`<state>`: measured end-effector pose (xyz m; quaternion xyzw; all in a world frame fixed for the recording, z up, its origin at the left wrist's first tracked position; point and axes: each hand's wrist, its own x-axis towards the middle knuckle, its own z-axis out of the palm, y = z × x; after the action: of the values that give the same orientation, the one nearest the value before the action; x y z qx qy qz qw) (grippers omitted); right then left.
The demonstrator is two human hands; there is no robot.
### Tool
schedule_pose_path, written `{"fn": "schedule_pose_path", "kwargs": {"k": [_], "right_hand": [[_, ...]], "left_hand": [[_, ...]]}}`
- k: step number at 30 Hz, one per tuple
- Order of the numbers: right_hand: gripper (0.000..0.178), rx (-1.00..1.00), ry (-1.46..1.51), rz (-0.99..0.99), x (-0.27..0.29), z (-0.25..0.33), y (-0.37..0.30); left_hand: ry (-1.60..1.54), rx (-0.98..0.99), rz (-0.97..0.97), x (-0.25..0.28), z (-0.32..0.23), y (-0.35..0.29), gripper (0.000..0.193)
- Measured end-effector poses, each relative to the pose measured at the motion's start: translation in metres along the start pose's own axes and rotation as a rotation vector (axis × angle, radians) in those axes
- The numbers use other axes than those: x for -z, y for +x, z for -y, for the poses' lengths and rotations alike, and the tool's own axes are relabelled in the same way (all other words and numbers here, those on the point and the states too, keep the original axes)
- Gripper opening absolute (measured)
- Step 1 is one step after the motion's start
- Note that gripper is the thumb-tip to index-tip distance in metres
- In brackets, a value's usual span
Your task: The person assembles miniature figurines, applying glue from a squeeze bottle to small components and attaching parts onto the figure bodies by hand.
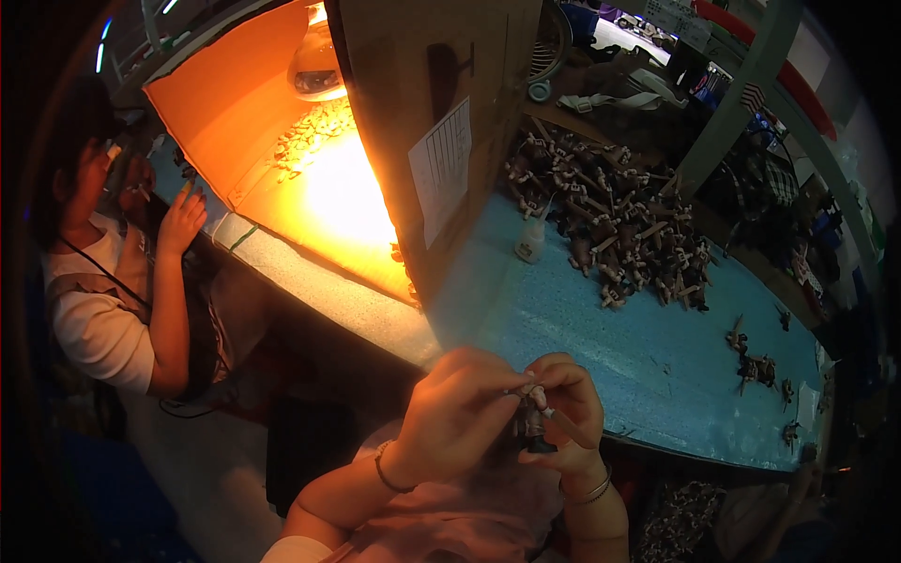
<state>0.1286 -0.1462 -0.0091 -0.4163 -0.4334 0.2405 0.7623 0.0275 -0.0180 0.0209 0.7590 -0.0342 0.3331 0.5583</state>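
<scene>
Just past the table's near edge, I hold a small figurine (532,424) in front of me with both hands. It has a pale upper part and a dark brown lower part. My left hand (455,413) pinches at its top with thumb and fingertips. Around its side and base close the fingers of my right hand (574,403). Whatever tiny piece may lie between the left fingertips is hidden. A big heap of similar brown and pale figurines (624,220) lies on the blue tabletop (610,375).
A cardboard partition (427,122) stands on the table, a paper sheet on its side. Behind it, a bright lamp (316,66) lights small parts (314,136). A small white bottle (529,240) stands beside the heap. Several loose figurines (755,368) lie right. A co-worker (117,300) sits left.
</scene>
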Motion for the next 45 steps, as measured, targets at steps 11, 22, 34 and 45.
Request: {"fn": "schedule_pose_path", "kwargs": {"k": [11, 22, 34, 45], "right_hand": [[0.069, 0.033, -0.073, -0.076, -0.001, -0.009, -0.002], [0.069, -0.035, -0.072, -0.204, -0.017, 0.003, -0.006], [0.063, -0.248, 0.272, -0.167, -0.023, 0.011, -0.011], [0.057, -0.228, 0.18, -0.166, -0.03, 0.019, -0.012]], "left_hand": [[0.045, -0.027, 0.015, 0.002, -0.009, -0.007, 0.051], [0.189, -0.111, 0.04, -0.003, -0.002, -0.005, 0.074], [0.076, -0.074, 0.128, 0.012, 0.005, -0.008, 0.069], [-0.231, -0.046, 0.04, 0.007, 0.008, -0.01, 0.057]]}}
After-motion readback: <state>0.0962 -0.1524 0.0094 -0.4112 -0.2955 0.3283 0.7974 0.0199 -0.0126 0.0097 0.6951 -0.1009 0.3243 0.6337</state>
